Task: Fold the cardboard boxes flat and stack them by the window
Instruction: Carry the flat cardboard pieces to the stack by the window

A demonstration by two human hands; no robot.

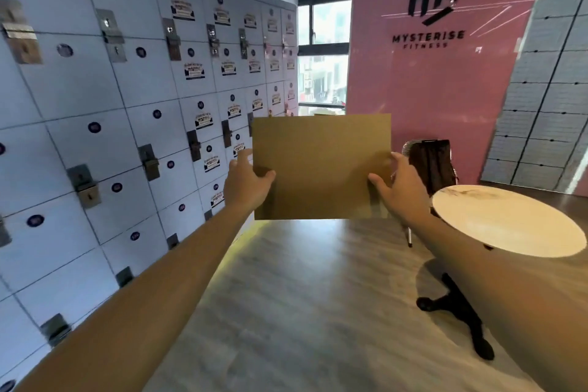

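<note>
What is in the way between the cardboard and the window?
Nothing visible blocks the way. The flat cardboard, held by the left hand and right hand, faces an open strip of floor toward the window. The round table and chair stand off to the right.

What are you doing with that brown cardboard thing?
A person holds a flat piece of cardboard up in front of them, left hand gripping one side edge and right hand the other. The window is straight ahead, past the lockers and a round table.
</note>
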